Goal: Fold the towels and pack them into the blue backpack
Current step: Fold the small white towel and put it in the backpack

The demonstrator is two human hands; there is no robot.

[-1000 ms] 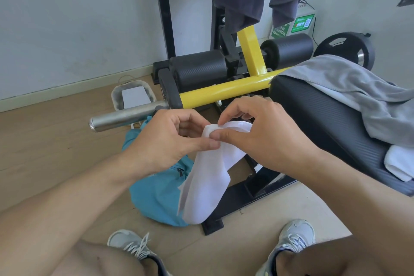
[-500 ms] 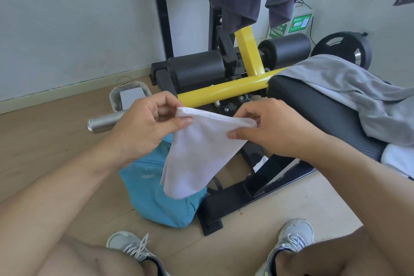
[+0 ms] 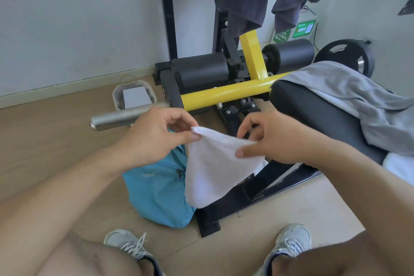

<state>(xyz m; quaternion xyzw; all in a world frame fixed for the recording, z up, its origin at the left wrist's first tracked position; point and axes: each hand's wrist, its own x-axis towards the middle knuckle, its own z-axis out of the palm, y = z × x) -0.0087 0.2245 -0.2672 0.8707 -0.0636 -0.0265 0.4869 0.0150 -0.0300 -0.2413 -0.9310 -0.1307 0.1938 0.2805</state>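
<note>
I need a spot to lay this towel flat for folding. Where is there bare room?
Bare wood floor lies left of the blue fabric backpack, up to the white wall. The black padded bench has an uncovered strip beside the grey towel. Around the yellow machine frame and silver bar it is crowded.

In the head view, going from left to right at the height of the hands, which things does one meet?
Left hand → white towel, pinched at its top corners by both hands → right hand → black bench pad → grey cloth draped over the pad.
</note>
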